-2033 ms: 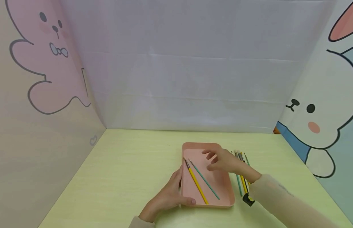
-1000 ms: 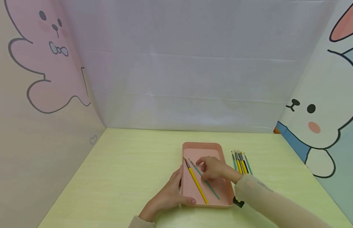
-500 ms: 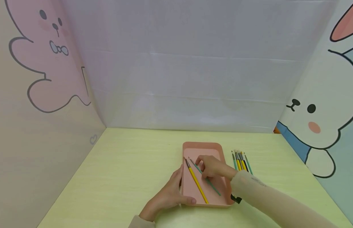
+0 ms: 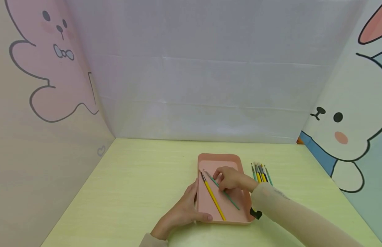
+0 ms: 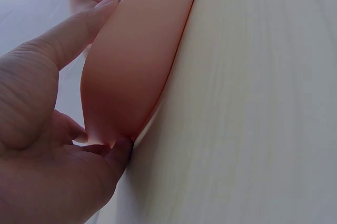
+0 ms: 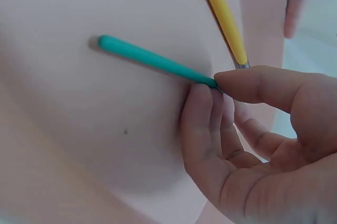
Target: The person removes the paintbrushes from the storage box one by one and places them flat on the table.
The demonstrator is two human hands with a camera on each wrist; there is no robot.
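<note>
A pink tray point(image 4: 220, 157) lies on the table with a yellow paintbrush point(image 4: 214, 199) and a teal paintbrush point(image 4: 231, 200) slanting inside it. My left hand point(image 4: 184, 209) grips the tray's near left corner, thumb over the front rim and fingers along the side. The left wrist view shows that hand point(image 5: 58, 124) at the tray's outer wall point(image 5: 137, 50). Inside the tray, my right hand point(image 4: 231, 178) pinches the teal paintbrush by its handle. Up close in the right wrist view, thumb and fingertips meet on the teal handle point(image 6: 152, 61), beside the yellow handle point(image 6: 224, 13).
Several paintbrushes with yellow, teal and black handles point(image 4: 259, 174) lie on the table right of the tray, partly hidden by my right sleeve point(image 4: 289, 209). A black piece point(image 4: 255, 213) shows at their near end. Printed panels wall in the pale table point(image 4: 141, 181).
My right hand has come down into the tray and taken hold of the teal paintbrush, whose near end has shifted slightly away from me. The left hand stays at the tray corner.
</note>
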